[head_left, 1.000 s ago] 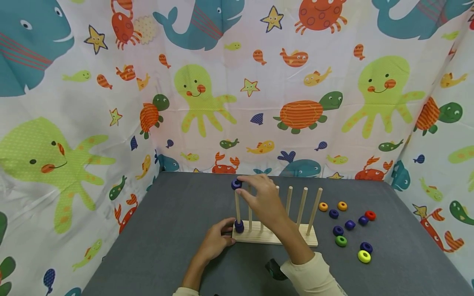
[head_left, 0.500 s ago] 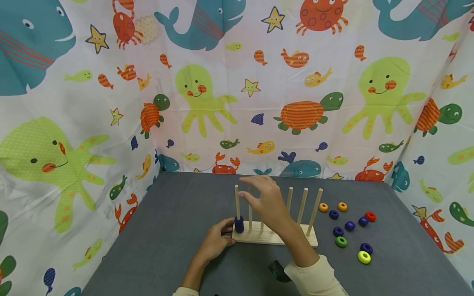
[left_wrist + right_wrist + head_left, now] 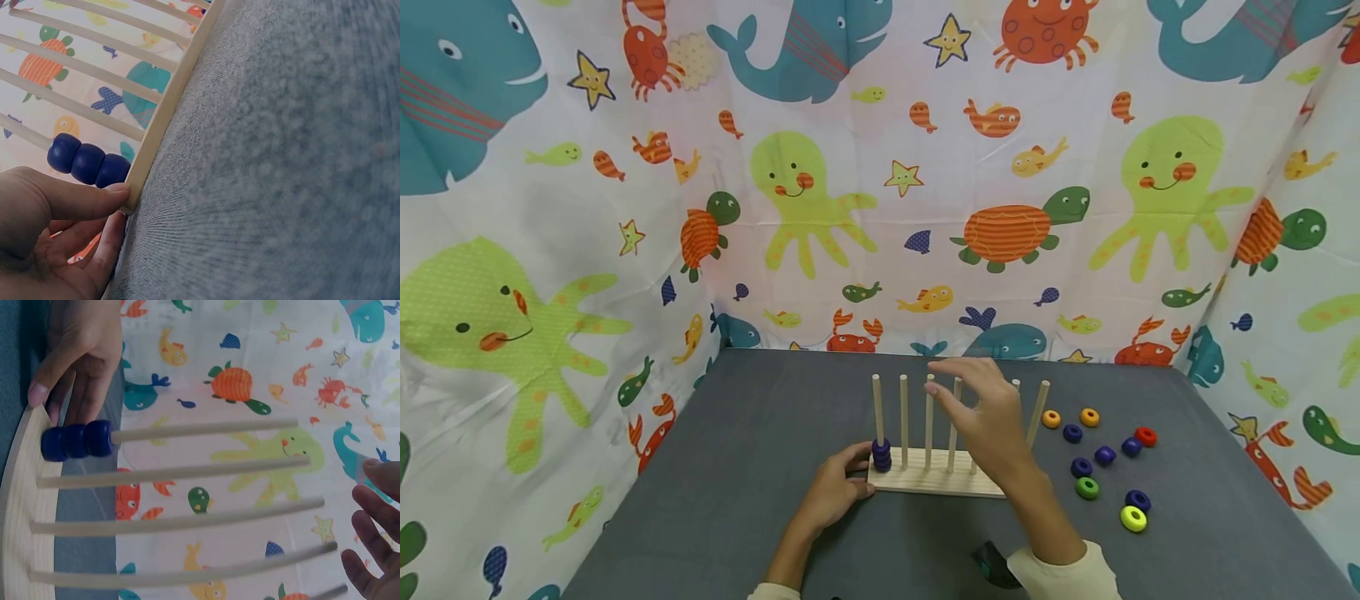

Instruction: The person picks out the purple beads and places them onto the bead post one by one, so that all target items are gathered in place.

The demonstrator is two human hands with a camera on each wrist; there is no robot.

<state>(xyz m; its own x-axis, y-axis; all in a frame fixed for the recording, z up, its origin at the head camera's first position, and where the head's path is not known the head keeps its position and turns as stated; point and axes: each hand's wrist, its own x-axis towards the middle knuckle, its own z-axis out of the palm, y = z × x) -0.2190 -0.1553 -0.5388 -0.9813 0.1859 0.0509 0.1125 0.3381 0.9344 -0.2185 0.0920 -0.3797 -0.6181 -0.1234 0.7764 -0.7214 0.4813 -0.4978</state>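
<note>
A pale wooden peg board (image 3: pixel 925 482) with several upright pegs stands on the table. Three dark blue beads (image 3: pixel 89 161) are stacked at the foot of its leftmost peg (image 3: pixel 877 408). My left hand (image 3: pixel 835 487) pinches the board's left end between thumb and fingers, as the left wrist view shows close up. My right hand (image 3: pixel 988 412) is raised at peg-top height over the board's right half, thumb and fingers spread apart, holding nothing. In the right wrist view, the fingers of the right hand (image 3: pixel 378 534) appear beyond the peg ends.
Right of the board lie several loose beads: an orange bead (image 3: pixel 1089 417), a red bead (image 3: pixel 1146 437), a green bead (image 3: pixel 1087 488), a yellow bead (image 3: pixel 1133 519) and several blue ones. A printed sea-animal curtain (image 3: pixel 820 250) surrounds the grey table (image 3: pixel 760 417). A dark object (image 3: pixel 995 567) is by the right sleeve.
A third blue bead, held at the leftmost peg's top a second ago, was let go and slid down onto the stack. My right hand moved right, away from that peg. The left hand stayed.
</note>
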